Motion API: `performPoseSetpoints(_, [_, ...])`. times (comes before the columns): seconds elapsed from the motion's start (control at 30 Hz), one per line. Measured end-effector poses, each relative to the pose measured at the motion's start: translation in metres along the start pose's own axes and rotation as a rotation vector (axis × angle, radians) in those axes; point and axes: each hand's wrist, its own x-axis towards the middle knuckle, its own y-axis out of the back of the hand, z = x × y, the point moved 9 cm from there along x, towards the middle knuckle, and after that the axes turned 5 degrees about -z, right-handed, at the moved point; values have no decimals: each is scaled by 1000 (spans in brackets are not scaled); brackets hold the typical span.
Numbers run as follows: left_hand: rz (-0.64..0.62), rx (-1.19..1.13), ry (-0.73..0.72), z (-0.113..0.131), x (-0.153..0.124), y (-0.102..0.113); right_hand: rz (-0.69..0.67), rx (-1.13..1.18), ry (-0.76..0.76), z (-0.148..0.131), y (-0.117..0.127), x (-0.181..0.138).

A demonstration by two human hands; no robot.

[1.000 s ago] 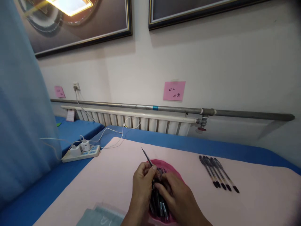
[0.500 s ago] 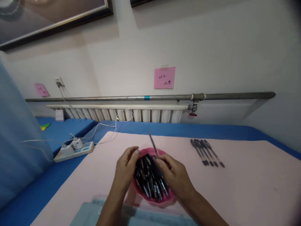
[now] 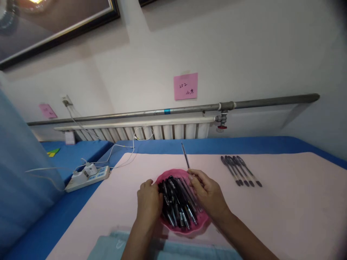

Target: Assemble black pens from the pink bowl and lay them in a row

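The right hand pinched a refill over the bowl, presumably steadied by the half-curled left hand, grip unclear.

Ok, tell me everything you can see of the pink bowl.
The pink bowl is round with a wavy rim, looks like plastic, and sits upright on the pale pink sheet. Black pens and slim clear tubes fill much of it. The left hand is at its left rim; the right hand overlaps its right rim, contact unclear.
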Motion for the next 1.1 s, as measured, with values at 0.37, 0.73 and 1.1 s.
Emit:
performPoseSetpoints(0.37, [274, -601, 10, -16, -2, 31, -138, -31, 118, -11, -18, -5])
performPoseSetpoints(0.73, [102, -2025, 204, -31, -1, 10, -483, -352, 443, -32, -59, -28])
performPoseSetpoints(1.1, [105, -2099, 208, -29, 0, 11, -437, -395, 443, -30, -58, -28])
